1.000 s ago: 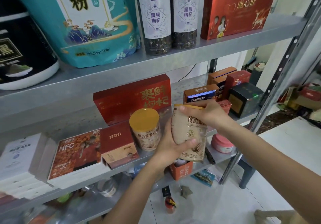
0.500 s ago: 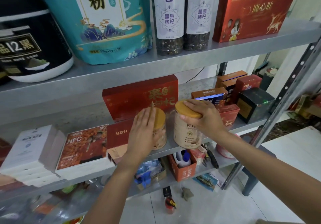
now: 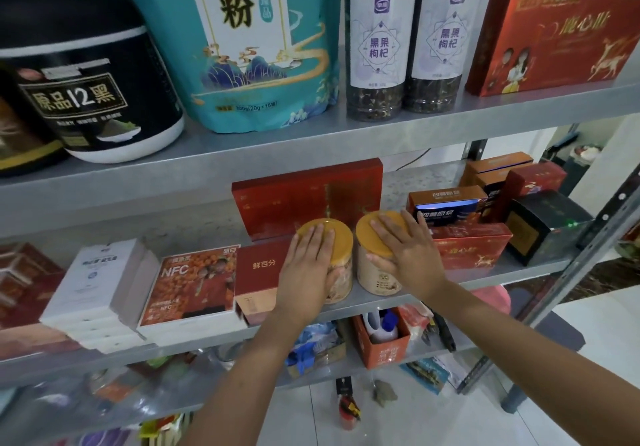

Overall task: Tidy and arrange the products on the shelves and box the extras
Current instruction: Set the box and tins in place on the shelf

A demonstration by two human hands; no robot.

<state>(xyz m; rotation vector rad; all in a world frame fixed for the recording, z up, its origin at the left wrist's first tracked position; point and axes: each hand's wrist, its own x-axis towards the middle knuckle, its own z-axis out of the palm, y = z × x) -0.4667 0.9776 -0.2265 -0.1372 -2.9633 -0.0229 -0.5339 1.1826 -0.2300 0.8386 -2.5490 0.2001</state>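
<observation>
Two round cans with yellow lids stand side by side at the front of the middle shelf [image 3: 512,277]. My left hand [image 3: 306,272] lies over the left can [image 3: 341,241], fingers straight across its lid and palm against its front. On the right can [image 3: 369,237] my right hand [image 3: 412,255] rests with fingers spread flat on the lid and the thumb against the can's side. A long red box [image 3: 308,196] stands right behind both cans.
A small red box [image 3: 259,265], an NFC orange box [image 3: 194,279] and stacked white boxes [image 3: 100,279] sit left of the cans. Red [image 3: 474,244], orange and black boxes [image 3: 543,224] crowd the right. The top shelf holds a black tub [image 3: 93,82], a teal bag [image 3: 249,47] and two dark jars.
The can I held in both hands in front of the shelf now stands beside the other can. My left hand moved onto the left can; my right hand's grip flattened on the lid.
</observation>
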